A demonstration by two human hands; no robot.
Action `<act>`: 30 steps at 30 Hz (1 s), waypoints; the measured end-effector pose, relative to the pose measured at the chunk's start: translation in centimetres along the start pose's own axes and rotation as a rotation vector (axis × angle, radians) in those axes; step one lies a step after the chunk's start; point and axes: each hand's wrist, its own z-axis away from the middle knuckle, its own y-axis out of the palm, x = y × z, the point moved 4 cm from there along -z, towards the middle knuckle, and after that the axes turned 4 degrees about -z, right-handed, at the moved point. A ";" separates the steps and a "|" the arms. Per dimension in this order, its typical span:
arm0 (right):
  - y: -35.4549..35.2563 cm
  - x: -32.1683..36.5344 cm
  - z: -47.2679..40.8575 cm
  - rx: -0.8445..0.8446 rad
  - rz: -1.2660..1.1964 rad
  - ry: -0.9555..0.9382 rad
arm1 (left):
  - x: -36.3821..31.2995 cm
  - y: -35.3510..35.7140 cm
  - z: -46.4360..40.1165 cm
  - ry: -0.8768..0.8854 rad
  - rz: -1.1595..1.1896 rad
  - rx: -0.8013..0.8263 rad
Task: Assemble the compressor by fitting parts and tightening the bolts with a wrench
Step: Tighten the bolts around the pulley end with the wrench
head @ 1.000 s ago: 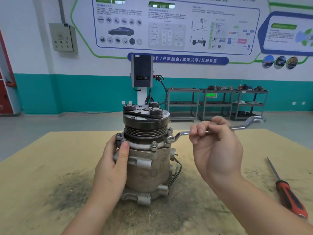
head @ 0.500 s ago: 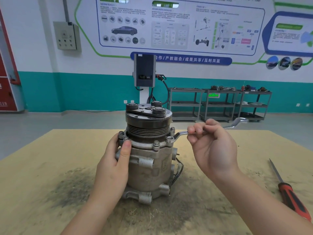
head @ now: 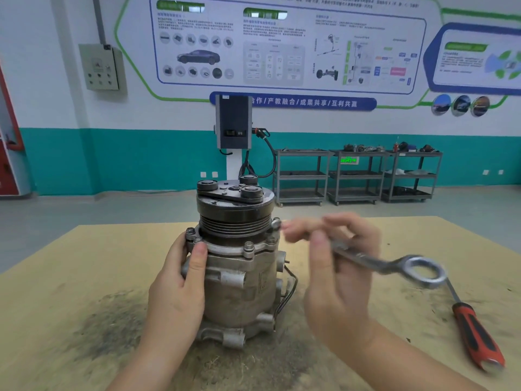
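Grey cast metal, the compressor [head: 239,266] stands upright mid-table on the yellow tabletop [head: 84,263], well back from the far edge. From the head view, the left hand [head: 180,292] grips its side, thumb pressed up at the bolted flange. The right hand [head: 335,277], blurred, pinches the wrench [head: 394,263] mid-shaft, ring end out to the right, near end hidden behind fingers. A red-handled screwdriver [head: 476,337] lies just beyond, toward the right edge.

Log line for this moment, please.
left hand steadies compressor | right hand grips wrench, blurred | screwdriver on table
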 end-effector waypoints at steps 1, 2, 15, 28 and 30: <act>-0.6 0.0 -0.9 -0.093 -0.080 0.070 | -0.3 0.1 0.3 -0.011 -0.035 -0.023; -1.3 -0.1 -1.8 -0.207 -0.190 0.178 | -0.6 0.2 0.8 -0.029 -0.079 -0.053; -4.1 -4.3 -2.1 -0.652 -0.551 0.811 | -3.1 1.9 2.5 0.015 -0.072 0.007; -2.9 -2.3 -0.7 -0.387 -0.255 0.267 | -1.2 0.0 -0.7 -0.148 0.115 0.090; -1.9 -1.4 0.2 -0.194 -0.043 0.034 | -1.6 -0.2 -0.5 -0.131 0.094 0.016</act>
